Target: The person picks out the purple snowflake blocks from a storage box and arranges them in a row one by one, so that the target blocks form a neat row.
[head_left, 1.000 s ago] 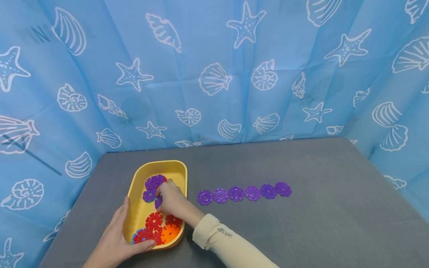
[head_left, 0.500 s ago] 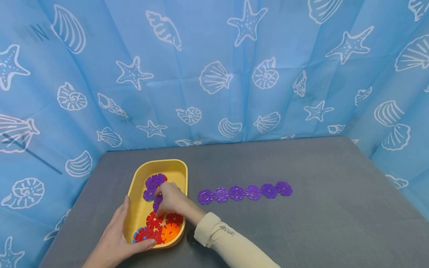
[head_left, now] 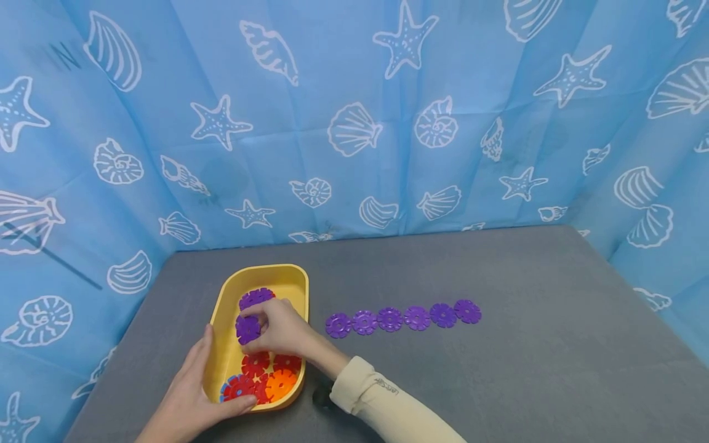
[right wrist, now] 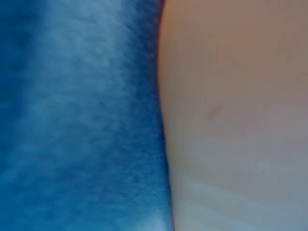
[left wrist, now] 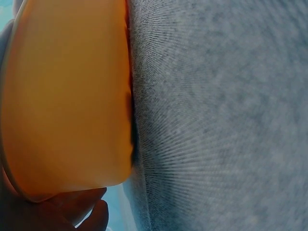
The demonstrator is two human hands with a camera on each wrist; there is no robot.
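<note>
In the head view my right hand (head_left: 282, 326) reaches into a yellow bin (head_left: 303, 289) and pinches a purple notched interlocking disc (head_left: 247, 330) between thumb and fingers, its flat face showing. My left hand (head_left: 188, 387) holds the bin at its near left corner, thumb over the near rim and fingers along the outer left wall. The left wrist view shows the bin's wall (left wrist: 67, 96) close up, with fingers (left wrist: 94, 214) around its end. Forearm skin fills much of the right wrist view; the disc is hidden there.
Other purple discs (head_left: 256, 296) lie at the bin's far end; red discs (head_left: 256, 364) and an orange disc (head_left: 280, 385) lie at its near end. A row of several purple discs (head_left: 390, 319) stretches right across the grey table (head_left: 498, 381). A blue shell-print curtain (head_left: 354, 184) stands behind.
My right hand has drawn a purple disc up from the middle of the bin and shifted it slightly left and away, turning its face into view. My left hand has stayed on the bin.
</note>
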